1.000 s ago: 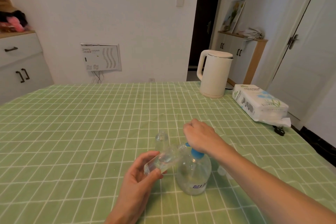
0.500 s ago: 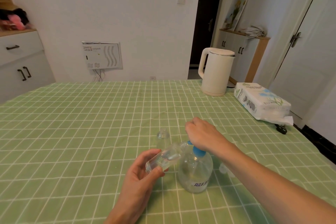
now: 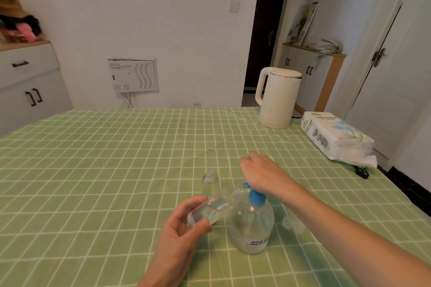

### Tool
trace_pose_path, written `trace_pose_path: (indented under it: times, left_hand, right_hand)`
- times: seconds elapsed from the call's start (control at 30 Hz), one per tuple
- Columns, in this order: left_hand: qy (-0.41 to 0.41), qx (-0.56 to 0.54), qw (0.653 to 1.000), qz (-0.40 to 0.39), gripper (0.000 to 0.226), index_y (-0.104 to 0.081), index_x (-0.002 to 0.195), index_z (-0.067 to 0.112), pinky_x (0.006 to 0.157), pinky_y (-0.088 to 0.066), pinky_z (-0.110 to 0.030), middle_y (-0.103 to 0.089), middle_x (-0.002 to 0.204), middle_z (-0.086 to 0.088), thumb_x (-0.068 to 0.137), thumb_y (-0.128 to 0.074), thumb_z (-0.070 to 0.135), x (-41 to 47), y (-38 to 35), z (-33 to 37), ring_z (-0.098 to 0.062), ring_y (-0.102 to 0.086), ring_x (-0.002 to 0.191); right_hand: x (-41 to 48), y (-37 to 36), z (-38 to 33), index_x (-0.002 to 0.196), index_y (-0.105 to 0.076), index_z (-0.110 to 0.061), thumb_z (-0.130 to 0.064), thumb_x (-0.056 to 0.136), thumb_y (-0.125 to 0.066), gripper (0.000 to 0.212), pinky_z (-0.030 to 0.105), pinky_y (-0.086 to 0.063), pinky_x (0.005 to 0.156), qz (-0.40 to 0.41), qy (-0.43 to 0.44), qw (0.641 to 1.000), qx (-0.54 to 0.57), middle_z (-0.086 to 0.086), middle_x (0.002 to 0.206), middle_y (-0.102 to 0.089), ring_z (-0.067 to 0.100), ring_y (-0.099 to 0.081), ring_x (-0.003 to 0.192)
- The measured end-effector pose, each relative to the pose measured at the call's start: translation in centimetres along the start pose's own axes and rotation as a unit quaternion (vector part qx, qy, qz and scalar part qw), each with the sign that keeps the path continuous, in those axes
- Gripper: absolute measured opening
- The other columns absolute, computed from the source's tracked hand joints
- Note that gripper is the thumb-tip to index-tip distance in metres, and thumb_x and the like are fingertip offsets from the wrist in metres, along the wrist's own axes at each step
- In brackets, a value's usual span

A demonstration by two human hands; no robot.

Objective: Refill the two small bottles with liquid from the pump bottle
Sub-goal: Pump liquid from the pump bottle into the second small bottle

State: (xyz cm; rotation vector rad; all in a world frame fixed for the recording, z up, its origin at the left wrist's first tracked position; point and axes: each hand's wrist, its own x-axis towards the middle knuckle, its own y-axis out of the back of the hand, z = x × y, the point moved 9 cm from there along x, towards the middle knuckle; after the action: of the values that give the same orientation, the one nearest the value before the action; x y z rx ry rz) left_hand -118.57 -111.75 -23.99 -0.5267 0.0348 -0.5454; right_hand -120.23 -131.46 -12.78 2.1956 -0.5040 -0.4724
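Observation:
A clear round pump bottle [image 3: 251, 226] with a blue pump stands on the green checked tablecloth [image 3: 93, 170] near the front. My right hand [image 3: 261, 172] rests on top of its blue pump head, fingers curled over it. My left hand [image 3: 182, 228] holds a small clear bottle [image 3: 214, 207] tilted, its open mouth up against the pump's nozzle; some clear liquid lies inside it. A second small clear bottle [image 3: 210, 180] stands upright just behind, untouched.
Small clear caps [image 3: 292, 225] lie right of the pump bottle, partly behind my right forearm. A white electric kettle [image 3: 277, 98] and a tissue paper pack [image 3: 335, 135] sit at the table's far right. A black plug [image 3: 361, 172] lies by the right edge.
Both hands and the bottles keep their places. The view has tilted slightly, so everything sits a little lower and nearer.

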Motion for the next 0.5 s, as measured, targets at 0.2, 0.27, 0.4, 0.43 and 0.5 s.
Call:
trace_pose_path:
  times: [0.2,0.27,0.4,0.43,0.5]
  left_hand:
    - [-0.003,-0.006,1.0,-0.01,0.066,-0.071,0.116,0.008,0.089,-0.059,-0.038,-0.068,0.126,-0.014,0.059,-0.099,0.024,-0.06,-0.16,0.12,-0.033,-0.069,0.108]
    - [-0.005,-0.006,1.0,-0.008,0.064,-0.072,0.116,0.009,0.089,-0.059,-0.038,-0.069,0.125,-0.013,0.06,-0.099,0.024,-0.11,-0.18,0.2,-0.031,-0.07,0.108]
    - [-0.004,-0.003,1.0,-0.006,0.064,-0.072,0.116,0.009,0.089,-0.058,-0.039,-0.068,0.125,-0.011,0.061,-0.099,0.023,-0.14,-0.02,0.16,-0.029,-0.07,0.108]
    - [-0.003,-0.003,1.0,-0.007,0.064,-0.072,0.116,0.009,0.089,-0.058,-0.038,-0.069,0.125,-0.011,0.061,-0.099,0.023,-0.14,-0.03,0.15,-0.029,-0.07,0.107]
    - [-0.002,-0.005,1.0,-0.007,0.064,-0.072,0.116,0.009,0.09,-0.058,-0.039,-0.069,0.124,-0.011,0.06,-0.099,0.023,-0.14,-0.09,0.17,-0.03,-0.07,0.108]
  right_hand:
    - [0.03,-0.89,0.61,0.088,-0.047,-0.016,-0.033,0.094,-0.031,0.024,0.047,-0.045,0.088,-0.002,0.0,1.0,0.006,0.008,0.101,-0.055,0.03,-0.053,0.099]
    - [-0.02,-0.94,0.69,0.088,-0.047,-0.016,-0.033,0.094,-0.031,0.024,0.046,-0.044,0.087,0.001,0.001,1.0,0.005,0.007,0.1,-0.055,0.029,-0.052,0.097]
    - [-0.08,-0.41,0.32,0.089,-0.048,-0.016,-0.034,0.093,-0.031,0.025,0.047,-0.044,0.088,0.004,0.0,1.0,-0.001,0.007,0.102,-0.055,0.031,-0.055,0.102]
    - [-0.07,-0.26,0.19,0.089,-0.048,-0.016,-0.035,0.093,-0.031,0.026,0.047,-0.044,0.09,0.004,0.0,1.0,-0.004,0.008,0.103,-0.056,0.031,-0.055,0.104]
    - [-0.05,0.04,-0.02,0.094,-0.05,-0.017,-0.036,0.092,-0.03,0.029,0.049,-0.045,0.093,0.008,-0.001,1.0,-0.016,0.007,0.106,-0.056,0.031,-0.053,0.105]
